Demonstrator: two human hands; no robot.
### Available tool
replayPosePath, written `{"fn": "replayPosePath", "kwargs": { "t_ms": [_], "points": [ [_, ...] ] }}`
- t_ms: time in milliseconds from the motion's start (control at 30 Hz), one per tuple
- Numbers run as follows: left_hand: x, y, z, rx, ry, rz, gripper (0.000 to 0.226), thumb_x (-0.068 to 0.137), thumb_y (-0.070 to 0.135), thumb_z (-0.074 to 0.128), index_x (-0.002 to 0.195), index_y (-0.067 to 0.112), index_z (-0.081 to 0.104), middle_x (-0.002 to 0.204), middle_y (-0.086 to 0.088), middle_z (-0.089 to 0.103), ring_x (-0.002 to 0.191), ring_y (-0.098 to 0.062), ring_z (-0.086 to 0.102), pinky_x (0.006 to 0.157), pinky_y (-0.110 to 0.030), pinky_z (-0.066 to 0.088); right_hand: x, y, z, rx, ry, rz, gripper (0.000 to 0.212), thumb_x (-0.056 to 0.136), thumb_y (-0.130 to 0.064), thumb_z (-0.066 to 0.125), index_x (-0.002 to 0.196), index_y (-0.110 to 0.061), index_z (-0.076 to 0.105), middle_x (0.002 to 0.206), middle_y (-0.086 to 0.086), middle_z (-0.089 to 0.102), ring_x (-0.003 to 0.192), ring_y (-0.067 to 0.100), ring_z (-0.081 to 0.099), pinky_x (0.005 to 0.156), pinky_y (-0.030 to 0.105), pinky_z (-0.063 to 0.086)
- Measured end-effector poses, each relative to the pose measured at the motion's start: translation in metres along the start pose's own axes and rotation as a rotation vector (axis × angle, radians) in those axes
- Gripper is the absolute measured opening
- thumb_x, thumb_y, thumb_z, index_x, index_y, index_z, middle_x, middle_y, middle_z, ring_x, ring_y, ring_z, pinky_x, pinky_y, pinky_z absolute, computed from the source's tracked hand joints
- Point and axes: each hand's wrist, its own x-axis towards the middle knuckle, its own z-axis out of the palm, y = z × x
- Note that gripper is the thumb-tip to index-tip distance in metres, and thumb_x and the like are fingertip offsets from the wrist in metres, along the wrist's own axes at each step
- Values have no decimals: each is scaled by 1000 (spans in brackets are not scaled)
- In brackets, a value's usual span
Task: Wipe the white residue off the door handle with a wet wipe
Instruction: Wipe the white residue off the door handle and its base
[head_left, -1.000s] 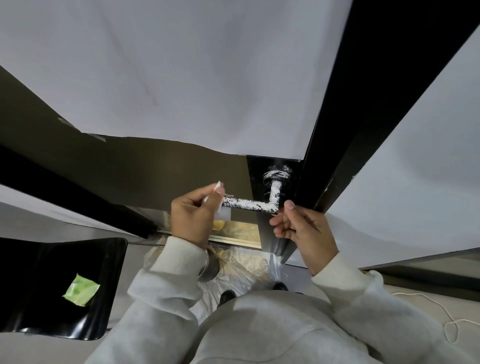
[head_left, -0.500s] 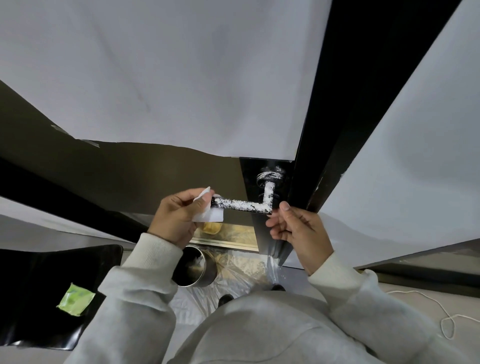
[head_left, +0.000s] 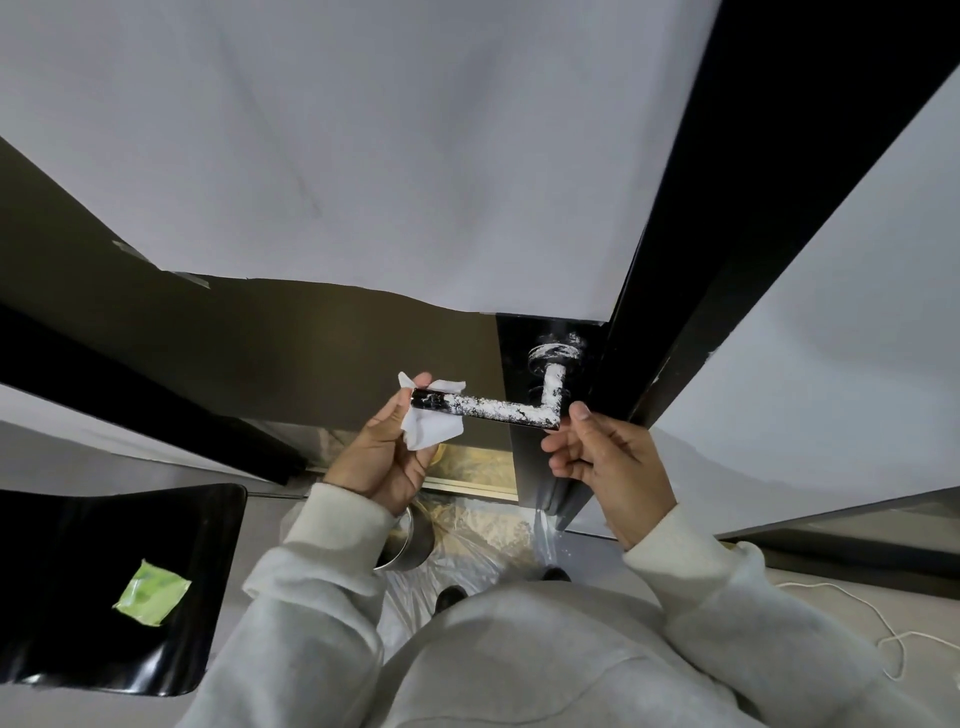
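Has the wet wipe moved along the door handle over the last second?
Yes. The wet wipe, held by the left hand, now wraps the door handle's free end, leaving a dark cleaned patch there.

Left hand (head_left: 387, 457) holding wet wipe (head_left: 434, 428) at free end of door handle (head_left: 498, 410), white residue (head_left: 553, 387) along lever and neck, right hand (head_left: 608, 457) just below the bend

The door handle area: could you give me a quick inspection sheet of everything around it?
Surface: door handle mostly coated in white residue; its free end looks dark and clean.
Job's things: wet wipe wrapped around the handle's free end.
Clutter: green packet on black chair; metal bin on plastic sheet.
Hands: left hand grips the wipe; right hand, fingers curled, at the handle's bend.
Cables: white cord on floor.
Surroundings: white paper covers the door.
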Motion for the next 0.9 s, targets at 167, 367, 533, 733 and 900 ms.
{"fn": "replayPosePath", "kwargs": {
  "t_ms": [167,367,533,733,900],
  "points": [
    [2,1,-5,137,36,71,32,102,23,46,105,16,77,107,-9,74,85,-19,69,71,-27,60,0,2,-1,5,0,1,34,86,-42,60,82,-11,74,78,14,75,67,23,63,69,36,55],
    [0,5,2,79,-52,48,34,104,27,44,117,2,62,123,-23,67,110,-33,67,84,-38,59,2,3,-2,-8,-4,8,33,91,-38,59,85,-9,74,79,14,75,68,23,63,69,36,55],
    [6,18,11,358,-48,260,24,104,12,44,91,5,63,84,-13,74,94,-31,73,79,-38,60,1,2,-4,-9,-14,9,35,88,-40,59,85,-9,74,78,14,75,67,23,63,70,37,54],
    [4,45,6,1288,-163,807,14,97,16,62,93,13,75,81,3,74,77,-10,70,71,-24,53,1,4,-11,-21,-30,16,41,87,-44,57,89,-8,76,80,15,74,67,21,62,68,32,54],
    [0,41,-3,1528,-17,910,24,94,39,58,90,22,74,71,5,70,69,-11,67,66,-33,54,2,4,-12,-19,-42,12,42,87,-44,57,91,-6,76,82,16,73,67,20,63,66,29,54]
  ]
}}
